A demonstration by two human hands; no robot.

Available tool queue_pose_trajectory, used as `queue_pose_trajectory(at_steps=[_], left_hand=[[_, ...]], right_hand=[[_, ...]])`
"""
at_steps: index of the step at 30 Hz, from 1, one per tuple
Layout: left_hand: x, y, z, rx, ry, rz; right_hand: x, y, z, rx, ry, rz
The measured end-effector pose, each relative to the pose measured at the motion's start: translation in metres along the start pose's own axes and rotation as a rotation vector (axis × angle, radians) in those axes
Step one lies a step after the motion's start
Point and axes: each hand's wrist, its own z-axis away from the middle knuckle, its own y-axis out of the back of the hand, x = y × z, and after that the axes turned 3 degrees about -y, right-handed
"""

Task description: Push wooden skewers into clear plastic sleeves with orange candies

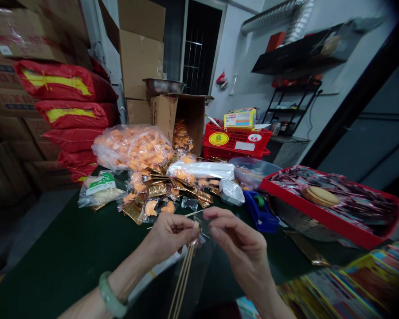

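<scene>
My left hand (173,234) pinches several thin wooden sticks (183,277) near their upper ends, thumb against fingers. The sticks slant down toward me, with a clear plastic bag (199,270) around or alongside them; which one I cannot tell. My right hand (241,248) is beside the bag's upper end, its fingers curved and thumb apart from them. The bag's film shows close to those fingertips. Just beyond both hands lie small clear packets with orange pieces (150,208) and gold packets (157,190).
A large bag of orange pieces (136,146) sits at the back. Behind on the right stands a red basket (234,141). A blue tape dispenser (261,212) and a red-rimmed container of packets (306,217) are to the right. Red sacks (66,84) are stacked at left.
</scene>
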Motion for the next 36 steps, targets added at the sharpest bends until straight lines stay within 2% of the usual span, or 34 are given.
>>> queue_pose_trajectory(at_steps=[5, 9, 13, 20, 25, 27, 29, 31, 34, 36], left_hand=[[0.008, 0.002, 0.000, -0.054, 0.047, 0.084], [0.007, 0.006, 0.001, -0.161, 0.080, 0.128], [0.005, 0.010, 0.002, -0.238, 0.100, 0.126], [0.011, 0.012, 0.002, -0.296, 0.113, 0.147], [0.014, 0.008, 0.002, -0.233, 0.082, 0.225], [0.014, 0.009, 0.002, -0.226, 0.083, 0.249], [0.015, 0.011, 0.003, -0.220, 0.078, 0.238], [0.016, 0.013, 0.005, -0.190, 0.073, 0.204], [0.020, 0.012, 0.005, -0.150, 0.080, 0.142], [0.023, 0.008, 0.005, -0.160, 0.074, 0.109]], right_hand=[[-0.006, 0.005, 0.003, -0.233, 0.211, 0.173], [-0.006, 0.009, 0.004, -0.307, 0.311, 0.319], [-0.004, 0.014, 0.005, -0.362, 0.327, 0.394], [-0.005, 0.016, 0.006, -0.363, 0.382, 0.481], [-0.004, 0.014, 0.009, -0.308, 0.545, 0.694], [0.000, 0.017, 0.012, -0.285, 0.611, 0.732], [0.007, 0.021, 0.017, -0.240, 0.619, 0.732], [0.012, 0.026, 0.022, -0.144, 0.457, 0.658], [0.014, 0.027, 0.026, -0.066, -0.114, 0.317], [0.010, 0.022, 0.025, -0.140, -0.429, 0.015]])
